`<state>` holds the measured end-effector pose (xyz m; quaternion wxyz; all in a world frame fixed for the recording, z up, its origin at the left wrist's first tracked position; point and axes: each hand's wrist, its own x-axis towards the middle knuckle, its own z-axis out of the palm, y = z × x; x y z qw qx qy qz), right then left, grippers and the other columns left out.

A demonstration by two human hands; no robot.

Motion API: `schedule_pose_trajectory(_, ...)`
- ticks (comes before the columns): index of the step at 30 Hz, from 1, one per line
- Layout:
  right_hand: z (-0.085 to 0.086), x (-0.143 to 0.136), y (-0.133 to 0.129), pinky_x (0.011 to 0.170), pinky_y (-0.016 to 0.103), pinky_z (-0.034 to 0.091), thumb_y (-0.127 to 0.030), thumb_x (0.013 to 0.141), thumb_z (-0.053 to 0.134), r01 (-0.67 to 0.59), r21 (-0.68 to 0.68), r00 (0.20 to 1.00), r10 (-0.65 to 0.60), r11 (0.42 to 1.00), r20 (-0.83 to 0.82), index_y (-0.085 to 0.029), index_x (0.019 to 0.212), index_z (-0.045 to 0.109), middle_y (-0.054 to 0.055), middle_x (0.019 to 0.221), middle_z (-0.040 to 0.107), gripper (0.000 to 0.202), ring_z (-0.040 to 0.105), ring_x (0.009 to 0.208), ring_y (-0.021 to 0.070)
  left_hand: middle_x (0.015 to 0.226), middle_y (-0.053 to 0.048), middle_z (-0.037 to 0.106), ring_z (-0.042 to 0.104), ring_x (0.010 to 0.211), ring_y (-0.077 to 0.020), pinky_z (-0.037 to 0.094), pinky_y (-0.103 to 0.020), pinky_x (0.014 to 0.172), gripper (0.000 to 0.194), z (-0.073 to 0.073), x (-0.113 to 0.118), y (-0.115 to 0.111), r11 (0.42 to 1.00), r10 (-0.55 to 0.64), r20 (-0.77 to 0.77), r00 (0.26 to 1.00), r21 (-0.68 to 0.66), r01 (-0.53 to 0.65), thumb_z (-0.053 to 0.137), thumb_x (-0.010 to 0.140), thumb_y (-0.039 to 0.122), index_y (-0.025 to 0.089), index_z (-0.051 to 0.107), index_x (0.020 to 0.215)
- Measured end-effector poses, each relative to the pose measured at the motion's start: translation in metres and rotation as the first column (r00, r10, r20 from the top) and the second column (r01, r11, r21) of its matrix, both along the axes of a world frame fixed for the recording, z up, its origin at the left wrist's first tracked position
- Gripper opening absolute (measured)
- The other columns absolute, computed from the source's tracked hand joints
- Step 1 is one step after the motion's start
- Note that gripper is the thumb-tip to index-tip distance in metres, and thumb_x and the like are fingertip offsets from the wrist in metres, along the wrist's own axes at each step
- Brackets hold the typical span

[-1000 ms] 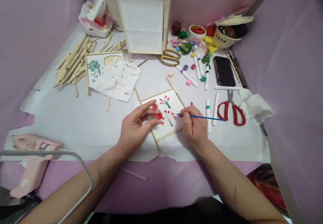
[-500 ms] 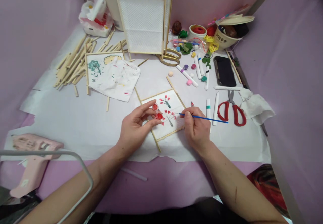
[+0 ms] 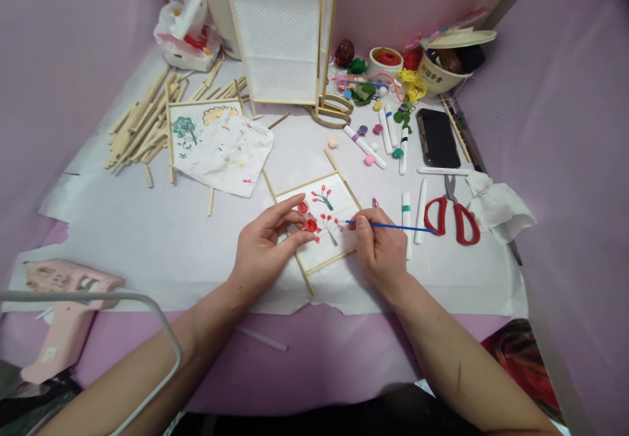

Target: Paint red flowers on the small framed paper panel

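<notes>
Between the thumb and fingers of my left hand (image 3: 268, 239) is a small open paint pot (image 3: 310, 225) of red paint, its lid flipped up. My right hand (image 3: 381, 242) pinches a thin blue paintbrush (image 3: 400, 227), whose tip is over or on the white panel (image 3: 299, 190); contact I cannot tell. That panel lies flat in a frame of wooden sticks (image 3: 334, 260) and bears two painted plants with grey-green stems and red blossoms. My left hand covers part of the panel's left side.
A wooden-framed lantern (image 3: 275, 42) stands at the back. Wooden sticks (image 3: 142, 121) and a second painted panel (image 3: 184, 131) lie left. Markers (image 3: 363, 146), red-handled scissors (image 3: 466, 223) and a phone (image 3: 437, 138) lie right. A pink glue gun (image 3: 63, 311) with a grey cable is front left.
My right hand has shifted very slightly left, and the paintbrush's back end has dropped a little, lying flatter. My left hand and the paint pot stay in place.
</notes>
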<state>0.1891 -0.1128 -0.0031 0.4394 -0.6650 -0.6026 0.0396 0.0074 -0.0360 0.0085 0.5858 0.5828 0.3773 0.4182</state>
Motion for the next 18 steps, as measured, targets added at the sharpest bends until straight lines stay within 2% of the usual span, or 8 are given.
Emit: schedule_pose_trajectory(18, 0.0009, -0.0003, 0.0001, 0.065, 0.03, 0.046, -0.023, 0.097, 0.042, 0.017, 0.017, 1.0, -0.017, 1.0, -0.004, -0.021, 0.085, 0.056, 0.002, 0.076, 0.064, 0.019, 0.062, 0.07, 0.0159, 0.088, 0.001, 0.071, 0.068, 0.099, -0.0184, 0.052, -0.037, 0.1, 0.052, -0.0016, -0.0003, 0.0002, 1.0, -0.006, 0.007, 1.0, 0.025, 0.006, 0.082, 0.07, 0.015, 0.027, 0.069, 0.118)
